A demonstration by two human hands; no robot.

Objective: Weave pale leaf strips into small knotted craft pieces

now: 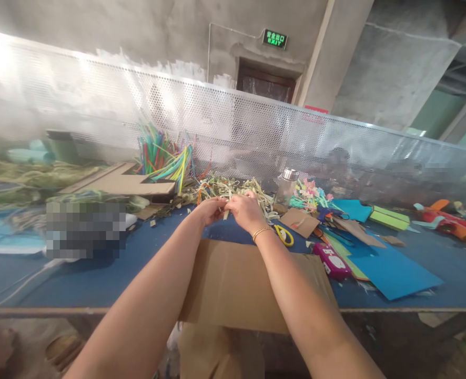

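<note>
Both arms reach forward over a brown cardboard sheet at the table's front edge. My left hand is closed, fingertips pinched together. My right hand meets it, also in a pinch. A small pale plant strip shows between the fingertips; most of it is hidden by the fingers. Just behind the hands lies a heap of dried plant strips. Yellow-handled scissors rest by my right wrist. Past them stands a clear bottle with a metal lid.
To the right are blue paper sheets, a purple packet and a red-orange craft model. Colourful pipe cleaners and cut cardboard lie at back left. A perforated metal panel borders the blue table.
</note>
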